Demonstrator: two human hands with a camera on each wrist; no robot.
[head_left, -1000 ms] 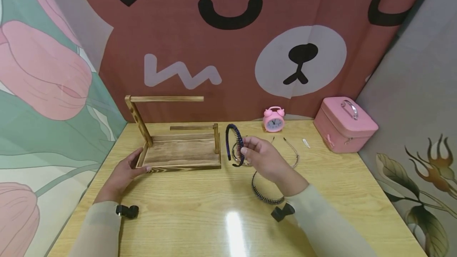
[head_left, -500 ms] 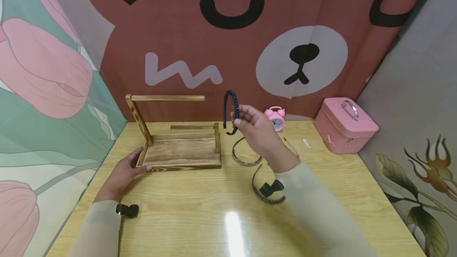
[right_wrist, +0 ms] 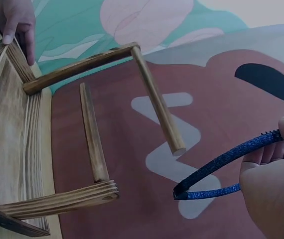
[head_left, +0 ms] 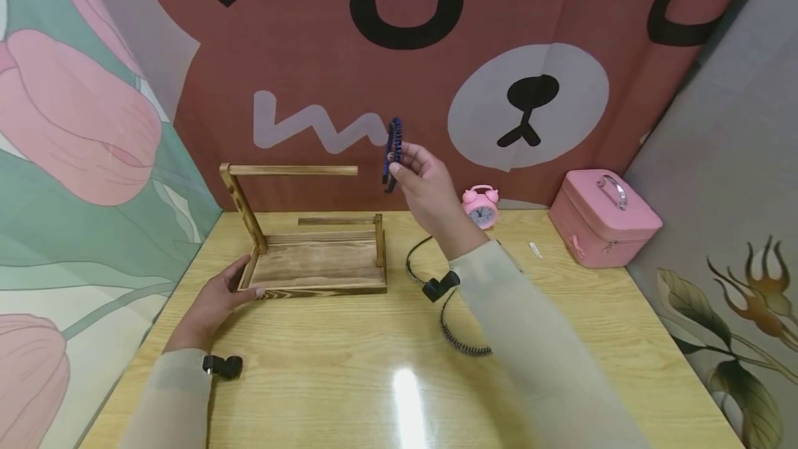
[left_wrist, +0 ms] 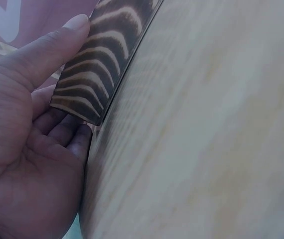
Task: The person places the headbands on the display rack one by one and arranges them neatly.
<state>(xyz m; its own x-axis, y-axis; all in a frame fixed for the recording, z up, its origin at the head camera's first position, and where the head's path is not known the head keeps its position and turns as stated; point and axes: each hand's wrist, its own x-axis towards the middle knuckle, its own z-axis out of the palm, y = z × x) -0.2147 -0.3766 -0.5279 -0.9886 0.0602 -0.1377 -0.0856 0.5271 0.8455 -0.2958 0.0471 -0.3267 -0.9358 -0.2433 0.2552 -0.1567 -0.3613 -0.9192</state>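
Observation:
My right hand [head_left: 431, 199] pinches a dark blue toothed headband [head_left: 397, 131] between thumb and fingers. It is raised above the table, just right of the upper bar's free end. In the right wrist view the headband [right_wrist: 222, 160] points its two tips toward the wooden rack [right_wrist: 7, 124]. That rack [head_left: 318, 258] has a shallow tray base and two posts, each carrying a horizontal bar, one high and one low. At its left front corner my left hand [head_left: 212, 307] grips the tray, thumb along the front and fingers curled at the side.
Right of the rack lie a dark coiled-edge headband [head_left: 460, 345] and another headband [head_left: 409, 255], partly hidden by my right arm. Behind stands a pink alarm clock [head_left: 481, 213]. A white hair clip [head_left: 535, 250] lies near a pink case [head_left: 605, 224]. A bear-print curtain [head_left: 299, 61] hangs behind.
My right hand has lifted the blue headband up from near the table and slightly left, turning it more edge-on. The left hand and rack have stayed put.

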